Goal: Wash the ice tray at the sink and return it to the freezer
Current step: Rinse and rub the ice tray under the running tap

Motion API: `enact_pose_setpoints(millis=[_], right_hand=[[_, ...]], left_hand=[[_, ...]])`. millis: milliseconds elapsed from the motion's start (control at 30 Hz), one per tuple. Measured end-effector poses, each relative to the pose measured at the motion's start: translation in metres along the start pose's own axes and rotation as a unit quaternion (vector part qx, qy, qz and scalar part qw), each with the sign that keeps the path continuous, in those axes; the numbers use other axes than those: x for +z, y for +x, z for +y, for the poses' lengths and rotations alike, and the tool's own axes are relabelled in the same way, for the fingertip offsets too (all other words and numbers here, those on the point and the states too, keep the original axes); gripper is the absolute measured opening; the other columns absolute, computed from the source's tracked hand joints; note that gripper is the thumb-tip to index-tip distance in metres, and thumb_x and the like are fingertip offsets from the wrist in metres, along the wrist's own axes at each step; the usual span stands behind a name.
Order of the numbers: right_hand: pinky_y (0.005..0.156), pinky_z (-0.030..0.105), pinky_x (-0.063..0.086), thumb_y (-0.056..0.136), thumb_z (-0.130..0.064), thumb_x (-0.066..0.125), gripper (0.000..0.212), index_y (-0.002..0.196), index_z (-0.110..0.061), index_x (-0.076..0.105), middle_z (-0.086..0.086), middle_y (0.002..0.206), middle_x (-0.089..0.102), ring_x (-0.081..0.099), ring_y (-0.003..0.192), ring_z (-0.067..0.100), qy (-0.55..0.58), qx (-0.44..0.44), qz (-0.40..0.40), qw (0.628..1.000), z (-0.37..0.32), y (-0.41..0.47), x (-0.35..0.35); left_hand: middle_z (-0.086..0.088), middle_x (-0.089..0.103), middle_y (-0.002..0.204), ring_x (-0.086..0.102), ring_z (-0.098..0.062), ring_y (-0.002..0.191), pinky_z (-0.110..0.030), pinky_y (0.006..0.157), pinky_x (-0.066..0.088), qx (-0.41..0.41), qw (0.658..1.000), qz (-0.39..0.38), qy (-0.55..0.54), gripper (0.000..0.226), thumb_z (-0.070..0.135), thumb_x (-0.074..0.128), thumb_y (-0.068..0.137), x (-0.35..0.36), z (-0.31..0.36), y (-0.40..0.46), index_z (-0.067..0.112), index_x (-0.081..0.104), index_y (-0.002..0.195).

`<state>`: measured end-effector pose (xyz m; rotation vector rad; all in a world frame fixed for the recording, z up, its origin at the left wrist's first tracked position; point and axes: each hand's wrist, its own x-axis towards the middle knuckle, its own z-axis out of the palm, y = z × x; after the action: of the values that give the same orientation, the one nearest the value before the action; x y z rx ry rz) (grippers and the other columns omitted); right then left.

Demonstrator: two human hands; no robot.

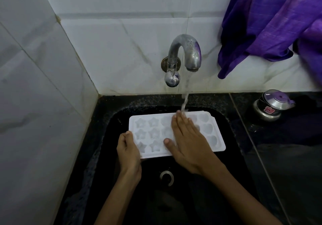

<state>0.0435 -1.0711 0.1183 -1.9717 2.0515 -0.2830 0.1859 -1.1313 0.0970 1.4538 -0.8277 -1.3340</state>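
Ice tray [176, 135]: white, centre of frame, over the black sink [231, 130] under running tap [184, 53] water.
Left hand [128, 152]: curled round the tray's left edge — gripping.
Right hand [187, 142]: fingers straight, flat on the tray — holding nothing.

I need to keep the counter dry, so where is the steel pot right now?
In the head view, the steel pot sits on the black counter to the right of the sink, below the hanging purple cloth.
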Motion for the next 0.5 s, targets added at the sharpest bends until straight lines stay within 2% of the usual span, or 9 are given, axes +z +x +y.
enact_pose_setpoints(millis=[167,333,400,500], right_hand=[[0.114,0.022,-0.017,0.081,-0.065,-0.003,0.086,0.149,-0.012,-0.009,0.002,0.156,-0.018,-0.022,0.142,0.007,0.006,-0.079,-0.029,0.996,-0.018,-0.011,-0.001],[0.115,0.024,-0.015,0.079,-0.069,-0.009,0.087,0.148,-0.017,-0.013,-0.002,0.155,-0.021,-0.025,0.141,0.005,-0.008,-0.022,-0.021,0.999,0.006,-0.014,-0.007],[0.116,0.026,-0.014,0.077,-0.07,-0.011,0.091,0.148,-0.014,-0.012,0.0,0.155,-0.021,-0.023,0.142,0.008,-0.014,-0.002,-0.009,1.0,0.011,-0.006,-0.007],[0.116,0.026,-0.014,0.078,-0.07,-0.008,0.092,0.149,-0.011,-0.009,0.002,0.155,-0.02,-0.02,0.143,0.01,-0.015,-0.022,-0.004,1.0,0.004,0.002,-0.004]], left_hand=[[-0.004,0.064,0.085,0.061,-0.015,0.071,-0.027,0.056,0.052,0.002,1.0,-0.008,-0.011,0.025,0.026,0.037,0.101,0.009,0.001,0.002,0.018,0.055,0.085],[-0.007,0.064,0.086,0.061,-0.019,0.074,-0.035,0.066,0.052,0.005,1.0,-0.016,-0.005,0.026,0.027,0.036,0.101,0.009,0.003,0.004,0.017,0.052,0.083],[-0.007,0.064,0.086,0.062,-0.02,0.073,-0.034,0.064,0.052,0.007,0.999,-0.031,-0.001,0.025,0.027,0.036,0.101,0.013,0.003,-0.001,0.017,0.053,0.084],[-0.007,0.064,0.084,0.062,-0.017,0.07,-0.029,0.058,0.053,0.0,0.999,-0.046,-0.005,0.025,0.025,0.038,0.101,0.021,0.001,-0.008,0.016,0.054,0.086]])
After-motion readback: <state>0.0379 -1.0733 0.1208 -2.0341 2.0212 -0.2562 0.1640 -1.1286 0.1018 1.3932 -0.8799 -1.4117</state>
